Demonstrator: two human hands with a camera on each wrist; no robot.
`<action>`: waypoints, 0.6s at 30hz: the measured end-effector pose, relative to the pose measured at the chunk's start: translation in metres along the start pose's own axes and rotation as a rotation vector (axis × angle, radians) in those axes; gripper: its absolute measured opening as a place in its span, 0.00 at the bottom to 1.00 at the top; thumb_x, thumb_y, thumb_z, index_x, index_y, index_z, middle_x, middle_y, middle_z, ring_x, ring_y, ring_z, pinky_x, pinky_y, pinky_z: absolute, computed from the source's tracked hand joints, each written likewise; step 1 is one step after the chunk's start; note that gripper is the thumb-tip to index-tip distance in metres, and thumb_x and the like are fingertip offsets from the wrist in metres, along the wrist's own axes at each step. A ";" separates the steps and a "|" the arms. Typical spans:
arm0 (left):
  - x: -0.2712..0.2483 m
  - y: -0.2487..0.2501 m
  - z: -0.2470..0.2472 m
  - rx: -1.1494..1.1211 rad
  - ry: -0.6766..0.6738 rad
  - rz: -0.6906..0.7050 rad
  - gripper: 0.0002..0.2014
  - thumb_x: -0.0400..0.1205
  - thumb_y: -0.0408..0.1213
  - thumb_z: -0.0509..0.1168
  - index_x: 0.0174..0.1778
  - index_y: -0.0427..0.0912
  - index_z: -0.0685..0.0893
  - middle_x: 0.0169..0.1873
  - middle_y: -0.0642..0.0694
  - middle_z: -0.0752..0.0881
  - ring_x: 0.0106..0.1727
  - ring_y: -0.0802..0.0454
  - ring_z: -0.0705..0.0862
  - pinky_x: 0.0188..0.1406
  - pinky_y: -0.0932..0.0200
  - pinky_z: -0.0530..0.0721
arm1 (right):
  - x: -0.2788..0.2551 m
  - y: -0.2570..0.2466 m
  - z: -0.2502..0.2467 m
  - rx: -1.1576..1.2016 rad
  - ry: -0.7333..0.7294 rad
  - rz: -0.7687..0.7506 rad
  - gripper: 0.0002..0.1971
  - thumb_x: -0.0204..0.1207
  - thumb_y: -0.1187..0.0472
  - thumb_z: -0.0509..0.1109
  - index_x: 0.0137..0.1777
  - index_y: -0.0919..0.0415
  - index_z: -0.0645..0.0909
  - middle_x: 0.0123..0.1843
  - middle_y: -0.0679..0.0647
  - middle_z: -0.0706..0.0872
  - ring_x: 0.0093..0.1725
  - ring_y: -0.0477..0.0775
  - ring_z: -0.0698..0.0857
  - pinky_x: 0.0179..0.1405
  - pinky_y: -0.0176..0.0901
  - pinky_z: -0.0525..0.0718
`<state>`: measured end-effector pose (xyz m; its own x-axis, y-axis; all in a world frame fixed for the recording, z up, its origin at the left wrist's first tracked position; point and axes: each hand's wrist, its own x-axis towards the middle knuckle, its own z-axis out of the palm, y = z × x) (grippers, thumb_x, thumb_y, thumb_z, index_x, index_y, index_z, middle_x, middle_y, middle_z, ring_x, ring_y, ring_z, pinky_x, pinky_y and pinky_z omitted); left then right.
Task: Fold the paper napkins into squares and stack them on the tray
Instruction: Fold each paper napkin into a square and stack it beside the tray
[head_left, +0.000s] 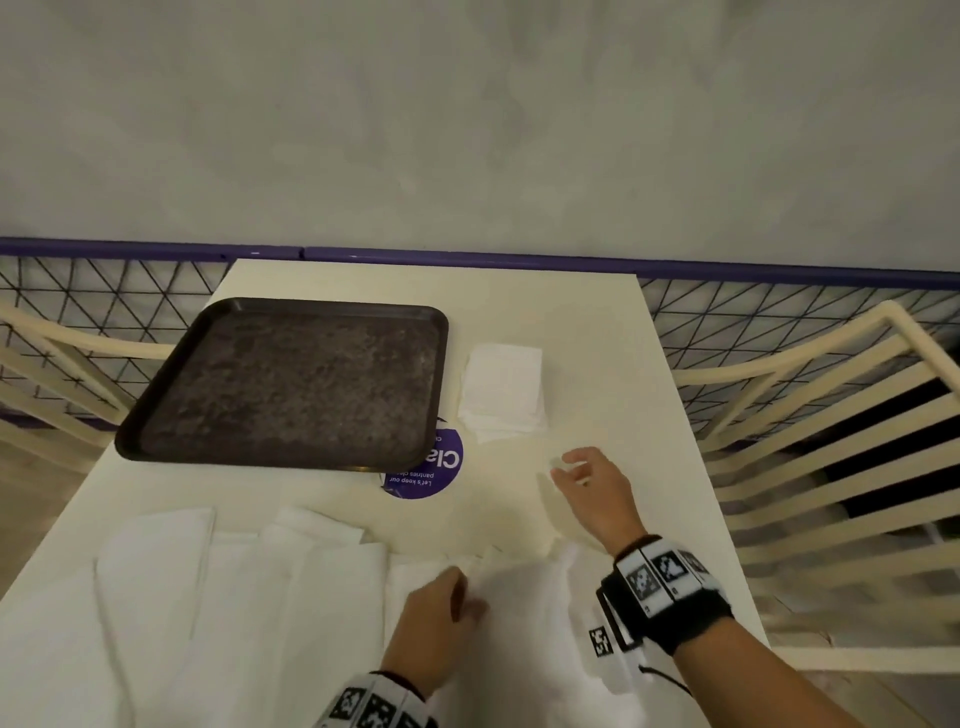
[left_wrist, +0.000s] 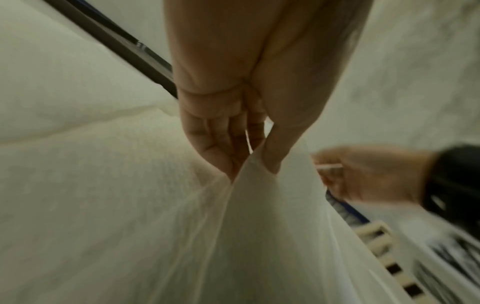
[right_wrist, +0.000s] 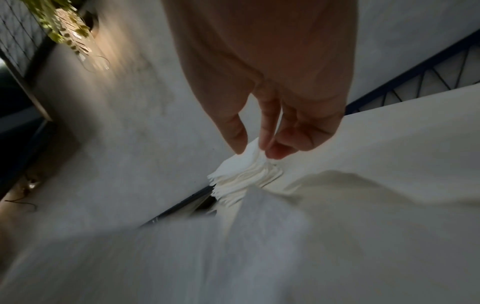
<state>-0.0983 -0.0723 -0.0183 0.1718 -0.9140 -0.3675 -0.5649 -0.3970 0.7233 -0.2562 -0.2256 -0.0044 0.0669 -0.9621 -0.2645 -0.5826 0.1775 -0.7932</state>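
A thin white napkin (head_left: 524, 582) lies at the table's near edge, partly lifted. My left hand (head_left: 461, 590) pinches its near edge between thumb and fingers (left_wrist: 270, 156). My right hand (head_left: 565, 466) is farther out and pinches a corner of the napkin (right_wrist: 246, 155) above the table. A stack of folded square napkins (head_left: 503, 389) sits to the right of the black tray (head_left: 156, 415), which holds nothing. More unfolded napkins (head_left: 234, 597) are spread to the left of my left hand.
A round purple sticker (head_left: 434, 475) shows at the tray's near right corner. Cream slatted chairs (head_left: 831, 441) stand on both sides of the white table (head_left: 597, 322). A wire fence with a purple rail (head_left: 779, 273) runs along the far edge.
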 end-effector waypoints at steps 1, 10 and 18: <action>-0.002 0.000 -0.005 -0.047 0.019 0.005 0.16 0.80 0.39 0.65 0.31 0.48 0.65 0.26 0.54 0.72 0.27 0.61 0.68 0.29 0.72 0.70 | -0.014 0.006 -0.002 0.002 -0.039 0.003 0.07 0.77 0.57 0.70 0.52 0.56 0.78 0.45 0.52 0.82 0.44 0.50 0.80 0.41 0.35 0.74; -0.025 0.014 -0.049 -0.561 0.126 0.101 0.04 0.82 0.31 0.63 0.47 0.36 0.83 0.38 0.45 0.91 0.39 0.53 0.88 0.39 0.63 0.85 | -0.104 0.011 0.001 0.141 -0.475 -0.020 0.12 0.78 0.46 0.65 0.57 0.48 0.73 0.49 0.38 0.79 0.50 0.35 0.78 0.45 0.24 0.75; -0.050 0.040 -0.067 -0.752 0.081 0.181 0.10 0.84 0.35 0.57 0.51 0.37 0.83 0.40 0.47 0.91 0.41 0.57 0.88 0.39 0.66 0.85 | -0.118 -0.004 -0.005 0.366 -0.459 -0.136 0.15 0.75 0.57 0.73 0.46 0.73 0.81 0.44 0.67 0.86 0.42 0.52 0.81 0.41 0.38 0.80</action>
<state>-0.0757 -0.0481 0.0681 0.2041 -0.9618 -0.1824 0.1042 -0.1639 0.9810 -0.2663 -0.1138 0.0329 0.5114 -0.8080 -0.2926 -0.2330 0.1974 -0.9522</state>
